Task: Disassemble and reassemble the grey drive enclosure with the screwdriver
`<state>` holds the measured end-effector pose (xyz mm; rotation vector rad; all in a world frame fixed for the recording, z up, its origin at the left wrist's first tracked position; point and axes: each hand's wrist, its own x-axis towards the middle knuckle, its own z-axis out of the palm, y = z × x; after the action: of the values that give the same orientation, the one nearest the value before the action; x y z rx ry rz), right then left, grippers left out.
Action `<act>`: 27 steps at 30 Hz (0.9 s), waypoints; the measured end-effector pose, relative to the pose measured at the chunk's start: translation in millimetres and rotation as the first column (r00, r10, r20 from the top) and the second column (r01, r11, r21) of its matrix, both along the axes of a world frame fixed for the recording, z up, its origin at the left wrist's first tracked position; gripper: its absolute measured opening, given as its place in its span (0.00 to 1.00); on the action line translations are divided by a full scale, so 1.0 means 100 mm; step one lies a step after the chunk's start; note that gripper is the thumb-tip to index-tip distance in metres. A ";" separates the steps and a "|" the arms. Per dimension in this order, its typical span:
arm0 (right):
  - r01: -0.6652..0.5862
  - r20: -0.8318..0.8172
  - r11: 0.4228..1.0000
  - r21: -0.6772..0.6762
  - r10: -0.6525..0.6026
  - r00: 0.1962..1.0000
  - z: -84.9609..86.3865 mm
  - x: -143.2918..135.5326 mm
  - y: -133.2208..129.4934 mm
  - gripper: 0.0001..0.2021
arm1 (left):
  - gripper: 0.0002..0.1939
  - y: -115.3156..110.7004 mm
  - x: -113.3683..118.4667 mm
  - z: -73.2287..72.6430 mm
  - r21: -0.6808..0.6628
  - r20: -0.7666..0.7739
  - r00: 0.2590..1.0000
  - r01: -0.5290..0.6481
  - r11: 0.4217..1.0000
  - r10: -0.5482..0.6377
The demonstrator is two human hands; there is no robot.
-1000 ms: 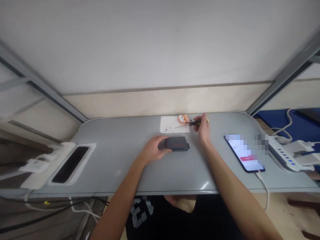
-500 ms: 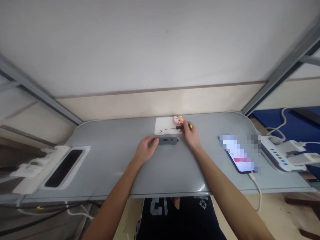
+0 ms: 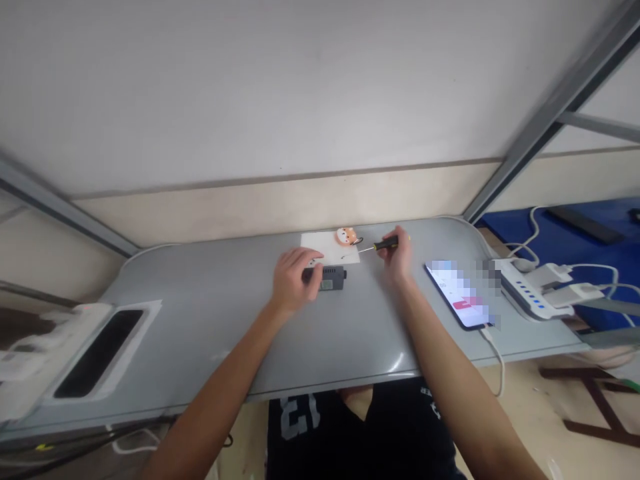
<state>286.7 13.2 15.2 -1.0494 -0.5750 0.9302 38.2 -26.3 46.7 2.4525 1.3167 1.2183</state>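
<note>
My left hand (image 3: pixel 296 279) grips a small dark grey box (image 3: pixel 336 274) by its left end, low over the grey table. Vent slots run along the box, and a greenish patch shows on its near face. In my right hand (image 3: pixel 399 257) is a screwdriver (image 3: pixel 380 246) with a black and yellow handle, its thin shaft pointing left toward a white sheet of paper (image 3: pixel 324 241). A few tiny dark pieces, too small to name surely, lie on the sheet. At the sheet's far right corner sits an orange and white animal-face case (image 3: pixel 346 236) with a dark loop.
To the right, a lit phone (image 3: pixel 457 293) with a cable lies near a white power strip (image 3: pixel 535 293) holding plugs. At the left are a dark phone-shaped object (image 3: pixel 100 353) on white and another plugged strip (image 3: pixel 47 360). A wall (image 3: pixel 280 200) stands behind the table.
The box has been turned, so a greenish face shows. My right hand has drawn the screwdriver rightward, away from the paper. The camera view has shifted a little.
</note>
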 end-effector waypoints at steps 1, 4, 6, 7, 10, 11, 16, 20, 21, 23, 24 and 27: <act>-0.015 -0.023 1.000 0.008 0.015 1.000 0.01 0.01 -0.01 0.22 | 0.11 0.00 0.03 0.01 0.017 -0.049 0.998 0.028 0.999 -0.028; -0.078 -0.062 0.997 0.014 0.079 0.995 0.04 -0.02 -0.05 0.19 | 0.12 0.00 0.09 -0.06 0.009 -0.153 0.984 0.095 0.995 -0.093; -0.103 -0.078 0.994 0.020 0.105 0.991 0.05 -0.05 -0.07 0.18 | 0.14 -0.01 0.07 -0.12 -0.016 -0.174 0.976 0.127 0.992 -0.128; -0.105 -0.083 0.994 0.023 0.107 0.991 0.05 -0.07 -0.08 0.17 | 0.14 -0.02 0.06 -0.15 -0.031 -0.173 0.975 0.139 0.990 -0.143; -0.108 -0.092 0.994 0.010 0.108 0.990 0.05 -0.09 -0.08 0.16 | 0.12 -0.01 0.00 -0.20 -0.074 -0.159 0.972 0.161 0.984 -0.171; -0.109 -0.095 0.994 0.000 0.108 0.990 0.06 -0.09 -0.08 0.16 | 0.11 0.00 -0.01 -0.21 -0.080 -0.161 0.971 0.166 0.983 -0.177; -0.109 -0.131 0.994 -0.012 0.107 0.986 0.09 -0.07 -0.09 0.15 | 0.07 0.03 -0.01 -0.21 0.060 -0.177 0.970 0.178 0.982 -0.165; -0.131 -0.148 0.991 0.003 0.130 0.980 0.09 -0.08 -0.09 0.16 | 0.05 0.05 0.01 -0.20 0.206 -0.178 0.972 0.191 0.960 -0.155; -0.136 -0.144 0.991 0.006 0.135 0.980 0.09 -0.08 -0.09 0.16 | 0.05 0.05 0.01 -0.20 0.237 -0.172 0.972 0.196 0.952 -0.157; -0.150 -0.132 0.989 0.003 0.149 0.980 0.07 -0.09 -0.09 0.16 | 0.05 0.06 0.01 -0.20 0.290 -0.159 0.973 0.208 0.934 -0.167; -0.155 -0.127 0.988 -0.002 0.153 0.980 0.07 -0.09 -0.08 0.16 | 0.06 0.07 0.01 -0.20 0.309 -0.154 0.973 0.214 0.927 -0.173; -0.157 -0.117 0.987 -0.013 0.155 0.981 0.06 -0.10 -0.08 0.16 | 0.06 0.07 0.01 -0.19 0.329 -0.154 0.972 0.220 0.918 -0.178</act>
<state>276.6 5.4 20.9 -0.9730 -0.5570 1.1300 38.8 -18.8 27.9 2.8576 0.9054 1.3643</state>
